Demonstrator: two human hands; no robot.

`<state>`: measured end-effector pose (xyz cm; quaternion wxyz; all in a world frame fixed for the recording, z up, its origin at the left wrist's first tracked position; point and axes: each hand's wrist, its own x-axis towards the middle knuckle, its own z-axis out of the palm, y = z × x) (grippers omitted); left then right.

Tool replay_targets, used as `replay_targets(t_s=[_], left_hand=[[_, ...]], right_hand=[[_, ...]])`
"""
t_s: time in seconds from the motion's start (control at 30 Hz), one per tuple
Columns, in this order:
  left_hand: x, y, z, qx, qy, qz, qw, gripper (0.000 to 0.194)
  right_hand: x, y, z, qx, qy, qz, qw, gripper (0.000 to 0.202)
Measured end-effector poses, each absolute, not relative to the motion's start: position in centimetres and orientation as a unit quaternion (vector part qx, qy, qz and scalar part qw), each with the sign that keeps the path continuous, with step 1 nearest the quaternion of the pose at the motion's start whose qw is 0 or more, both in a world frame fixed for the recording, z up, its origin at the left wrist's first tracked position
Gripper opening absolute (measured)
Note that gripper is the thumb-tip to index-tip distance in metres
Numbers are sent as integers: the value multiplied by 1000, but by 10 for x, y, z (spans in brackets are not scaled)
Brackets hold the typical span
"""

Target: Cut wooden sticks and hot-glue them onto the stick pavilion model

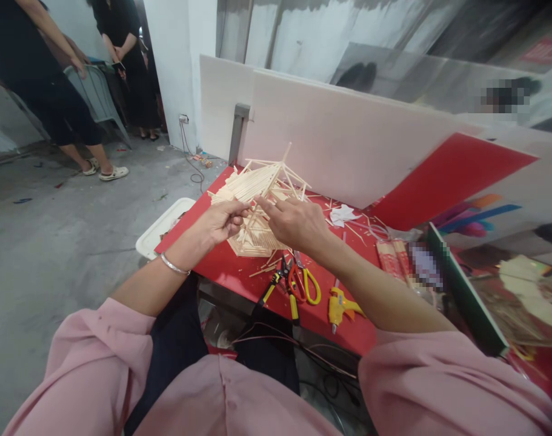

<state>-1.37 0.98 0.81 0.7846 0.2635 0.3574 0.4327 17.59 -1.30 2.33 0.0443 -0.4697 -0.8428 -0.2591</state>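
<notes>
A model built of thin pale wooden sticks (252,242) stands on the red tabletop (230,275), with a slanted stick roof (251,183) on top. At its near left side, my left hand (225,221) is closed, thumb and forefinger pinched at the roof's lower edge; what lies between them is too small to name. My right hand (294,221) reaches in from the right, its fingers bent and a fingertip at the same edge, close to my left hand. Whether it grips anything is hidden.
Yellow-handled pliers (292,306), red and yellow scissors (309,284) and a yellow glue gun (342,307) lie nearest me. Crumpled white tissue (343,215) and loose sticks lie right. White boards (325,133) stand behind; a white tray (151,236) sits left. Two people stand back left.
</notes>
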Motion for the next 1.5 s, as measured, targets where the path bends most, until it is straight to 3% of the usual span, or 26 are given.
replay_targets(t_s=[0.13,0.3,0.5,0.67,0.77,0.9,1.07,1.13,1.37,1.5], left_hand=[[-18,-9,10,281,353,434,780,18],[-21,-65,5,385,373,463,705,18],[25,-103,-22,437,353,576,593,21],[84,-130,-64,355,340,511,705,31],[101,-142,-83,353,347,480,724,31],[105,-144,-93,417,359,515,657,25],[100,-140,-92,451,362,516,632,27],[97,-139,-91,450,366,520,627,28],[82,-135,-83,430,386,518,631,31],[75,-132,-78,416,388,519,638,32]], right_hand=[[176,-22,27,-459,-849,-251,70,48],[181,-60,27,-404,-867,-219,195,36],[190,-123,-19,-487,-809,-96,315,29],[196,-169,-74,-578,-676,17,458,30],[209,-191,-97,-596,-634,81,486,30],[232,-201,-111,-626,-653,145,401,32],[242,-164,-116,-794,-585,50,158,47],[242,-144,-117,-813,-572,45,99,50],[248,-109,-108,-809,-575,100,63,45],[256,-117,-105,-818,-546,138,121,63]])
